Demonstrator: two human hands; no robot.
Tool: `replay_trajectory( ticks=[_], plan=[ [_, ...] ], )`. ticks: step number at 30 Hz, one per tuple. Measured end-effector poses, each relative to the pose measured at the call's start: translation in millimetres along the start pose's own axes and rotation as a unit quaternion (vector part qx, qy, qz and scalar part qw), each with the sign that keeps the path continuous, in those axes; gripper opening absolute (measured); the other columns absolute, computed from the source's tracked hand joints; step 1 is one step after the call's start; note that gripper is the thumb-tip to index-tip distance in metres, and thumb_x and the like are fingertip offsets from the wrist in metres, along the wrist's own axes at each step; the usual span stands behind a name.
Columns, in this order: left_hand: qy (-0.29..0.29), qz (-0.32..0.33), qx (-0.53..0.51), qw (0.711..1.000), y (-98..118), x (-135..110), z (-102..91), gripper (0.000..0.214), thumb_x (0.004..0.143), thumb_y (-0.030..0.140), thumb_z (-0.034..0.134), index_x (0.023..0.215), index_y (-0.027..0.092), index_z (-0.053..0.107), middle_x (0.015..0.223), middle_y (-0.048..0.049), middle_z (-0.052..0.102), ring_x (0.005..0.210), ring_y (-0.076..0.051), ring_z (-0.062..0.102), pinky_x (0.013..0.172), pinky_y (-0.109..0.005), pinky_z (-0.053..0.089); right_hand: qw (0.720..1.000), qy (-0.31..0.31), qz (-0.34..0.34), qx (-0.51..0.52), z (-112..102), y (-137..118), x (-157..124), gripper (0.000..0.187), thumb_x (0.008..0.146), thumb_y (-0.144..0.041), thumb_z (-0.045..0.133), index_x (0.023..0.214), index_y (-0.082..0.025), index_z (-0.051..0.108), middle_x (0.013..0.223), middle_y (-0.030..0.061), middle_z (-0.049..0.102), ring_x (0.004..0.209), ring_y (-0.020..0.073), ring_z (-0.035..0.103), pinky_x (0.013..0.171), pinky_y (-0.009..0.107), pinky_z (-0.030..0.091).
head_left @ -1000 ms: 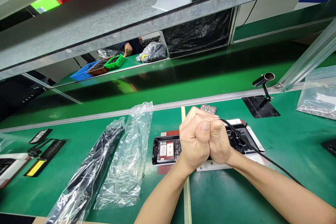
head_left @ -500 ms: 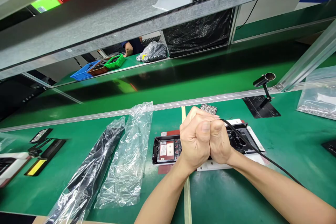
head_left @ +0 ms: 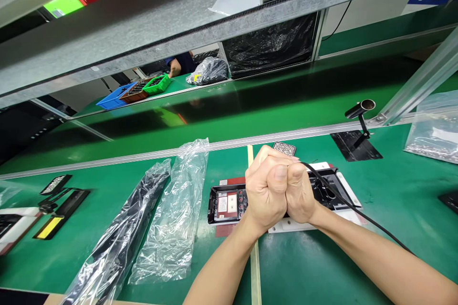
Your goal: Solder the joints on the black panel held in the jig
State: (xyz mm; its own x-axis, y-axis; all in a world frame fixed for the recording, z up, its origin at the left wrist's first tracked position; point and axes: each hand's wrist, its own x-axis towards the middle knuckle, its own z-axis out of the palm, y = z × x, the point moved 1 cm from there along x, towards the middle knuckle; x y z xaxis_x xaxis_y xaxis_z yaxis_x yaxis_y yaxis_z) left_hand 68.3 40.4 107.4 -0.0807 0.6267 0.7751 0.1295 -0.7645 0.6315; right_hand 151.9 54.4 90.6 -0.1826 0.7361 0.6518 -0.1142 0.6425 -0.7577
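My left hand and my right hand are both closed, pressed against each other with thumbs side by side. A black cable comes out at the top of my right fist and runs down over the right forearm. What my left fist holds is hidden. Behind and below the hands lies a long black plastic housing, its middle covered by them. A label and a row of round holes show in its left part. It rests on a white fixture.
Left of the hands lie a clear plastic bag and a bagged black part. A black stand with a tube rises at the back right. A small tray of screws sits behind the hands. A co-worker's hand appears beyond.
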Motion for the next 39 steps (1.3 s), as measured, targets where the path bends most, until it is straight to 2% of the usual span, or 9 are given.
replay_trajectory(
  ticks=[8, 14, 21, 26, 29, 31, 35, 37, 39],
  plan=[
    [0.000, 0.008, -0.008, 1.000, 0, 1, 2.0, 0.033, 0.106, 0.030, 0.049, 0.088, 0.019, 0.073, 0.084, -0.0049, 0.073, 0.082, -0.017, 0.067, 0.074, -0.034, 0.055, 1.000, -0.013, 0.004, -0.008, -2, 0, 0, 0.060, 0.106, -0.058, 0.024, 0.066, -0.022, 0.050, 0.063, 0.0014, 0.048, 0.059, 0.0158, 0.045, 0.060, 0.032, 0.048],
    [-0.004, 0.018, 0.009, 1.000, -1, 2, 6.5, 0.033, 0.106, 0.029, 0.048, 0.088, 0.018, 0.074, 0.082, -0.0056, 0.073, 0.080, -0.018, 0.065, 0.071, -0.034, 0.055, 0.999, 0.006, 0.033, -0.021, -10, 10, -12, 0.057, 0.106, -0.058, 0.025, 0.074, -0.021, 0.055, 0.068, 0.0035, 0.057, 0.065, 0.0185, 0.055, 0.058, 0.033, 0.047],
    [-0.007, 0.021, 0.017, 1.000, -2, 1, 14.2, 0.031, 0.106, 0.031, 0.047, 0.104, 0.017, 0.075, 0.089, -0.0079, 0.074, 0.082, -0.018, 0.064, 0.074, -0.035, 0.056, 0.996, 0.035, 0.026, -0.078, -22, 14, -13, 0.056, 0.107, -0.055, 0.025, 0.070, -0.022, 0.052, 0.061, 0.0032, 0.053, 0.057, 0.0178, 0.050, 0.049, 0.035, 0.039],
    [-0.023, -0.011, -0.015, 1.000, 0, 0, 17.4, 0.049, 0.108, 0.046, 0.037, 0.144, 0.016, 0.054, 0.098, -0.0107, 0.074, 0.096, -0.023, 0.070, 0.088, -0.040, 0.060, 0.998, -0.011, 0.055, 0.008, -25, 7, -8, 0.055, 0.105, -0.060, 0.028, 0.068, -0.024, 0.047, 0.058, 0.0018, 0.048, 0.051, 0.0174, 0.043, 0.047, 0.037, 0.034],
    [-0.008, -0.024, -0.023, 0.999, 3, 1, 14.4, 0.061, 0.107, 0.058, 0.029, 0.150, 0.018, 0.046, 0.120, -0.0148, 0.070, 0.116, -0.026, 0.067, 0.097, -0.040, 0.059, 0.988, -0.039, 0.124, 0.088, -27, 3, -7, 0.063, 0.101, -0.071, 0.023, 0.067, -0.024, 0.047, 0.053, 0.0008, 0.047, 0.044, 0.0158, 0.040, 0.042, 0.035, 0.031],
    [0.021, -0.045, -0.013, 0.999, 1, 0, 7.4, 0.059, 0.108, 0.056, 0.026, 0.148, 0.020, 0.047, 0.127, -0.0146, 0.066, 0.121, -0.025, 0.064, 0.097, -0.038, 0.058, 0.978, -0.042, 0.159, 0.130, -28, 1, -5, 0.069, 0.095, -0.080, 0.023, 0.066, -0.023, 0.048, 0.050, -0.0008, 0.044, 0.040, 0.0138, 0.037, 0.038, 0.032, 0.027],
    [0.057, -0.105, 0.088, 0.989, -16, -12, -18.2, 0.042, 0.110, 0.040, 0.029, 0.136, 0.018, 0.056, 0.120, -0.0118, 0.066, 0.110, -0.020, 0.066, 0.093, -0.034, 0.056, 0.964, -0.033, 0.192, 0.180, -32, -4, 0, 0.072, 0.087, -0.088, 0.033, 0.064, -0.023, 0.050, 0.047, -0.0031, 0.041, 0.038, 0.0118, 0.034, 0.035, 0.026, 0.025],
    [0.003, -0.128, 0.216, 0.968, -27, -25, -31.0, 0.036, 0.110, 0.034, 0.034, 0.127, 0.017, 0.060, 0.116, -0.0104, 0.066, 0.106, -0.020, 0.064, 0.093, -0.037, 0.053, 0.962, -0.031, 0.201, 0.180, -34, -7, 4, 0.074, 0.084, -0.091, 0.034, 0.061, -0.022, 0.049, 0.045, -0.0035, 0.039, 0.037, 0.0116, 0.034, 0.034, 0.026, 0.026],
    [-0.086, -0.148, 0.364, 0.915, -37, -39, -39.3, 0.031, 0.109, 0.032, 0.037, 0.120, 0.017, 0.063, 0.115, -0.0097, 0.066, 0.101, -0.022, 0.061, 0.091, -0.040, 0.050, 0.961, -0.036, 0.209, 0.175, -36, -10, 8, 0.078, 0.080, -0.095, 0.031, 0.059, -0.022, 0.050, 0.043, -0.0034, 0.039, 0.036, 0.0119, 0.034, 0.032, 0.025, 0.027]
  ],
)
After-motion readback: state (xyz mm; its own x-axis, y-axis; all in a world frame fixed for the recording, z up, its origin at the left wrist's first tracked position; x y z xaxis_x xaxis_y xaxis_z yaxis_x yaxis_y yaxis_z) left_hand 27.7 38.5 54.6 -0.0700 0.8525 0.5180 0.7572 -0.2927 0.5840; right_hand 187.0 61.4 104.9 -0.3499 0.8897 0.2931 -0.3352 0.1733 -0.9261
